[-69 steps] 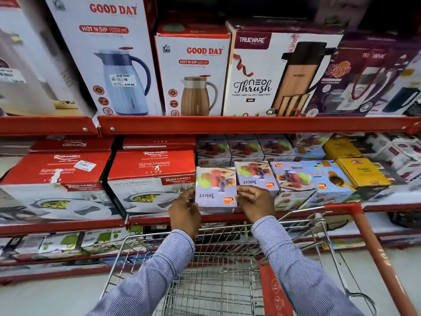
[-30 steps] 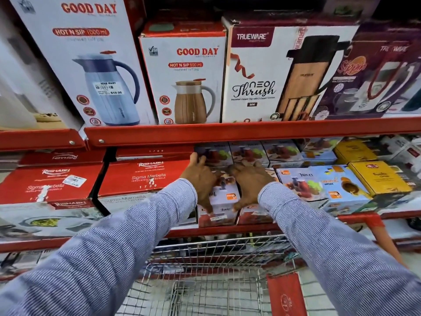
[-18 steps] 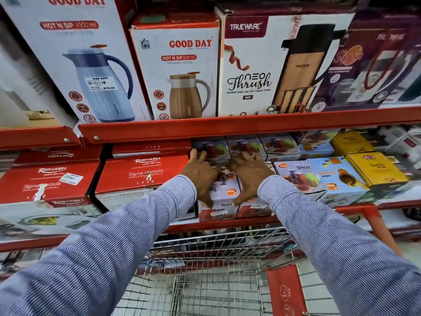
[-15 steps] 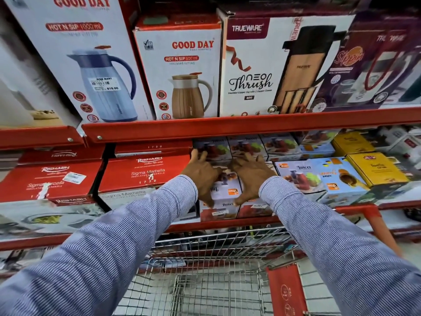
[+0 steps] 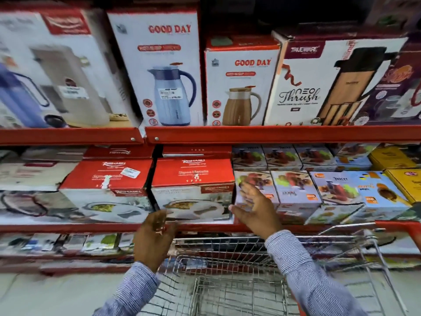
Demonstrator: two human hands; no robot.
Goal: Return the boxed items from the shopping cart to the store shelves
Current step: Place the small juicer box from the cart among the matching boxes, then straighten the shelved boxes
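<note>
Two pale purple juicer boxes (image 5: 293, 190) lie side by side on the middle red shelf (image 5: 205, 227), stacked on more of the same. My right hand (image 5: 255, 208) hovers open in front of the left juicer box (image 5: 262, 179), fingers spread, holding nothing. My left hand (image 5: 155, 236) hangs lower, open and empty, in front of the shelf edge below a red and white casserole box (image 5: 192, 188). The wire shopping cart (image 5: 227, 281) stands right under both hands; no box shows in the visible part of its basket.
Tall flask boxes (image 5: 166, 74) fill the upper shelf. More red casserole boxes (image 5: 107, 179) sit left, blue juicer boxes (image 5: 337, 185) and yellow boxes (image 5: 401, 179) right. A lower shelf holds small packs (image 5: 100, 242). The cart's red handle (image 5: 405, 226) is at the right.
Both hands have let go of the juicer boxes and drawn back from the shelf toward the cart. The boxes stay on the stack. The view has shifted left.
</note>
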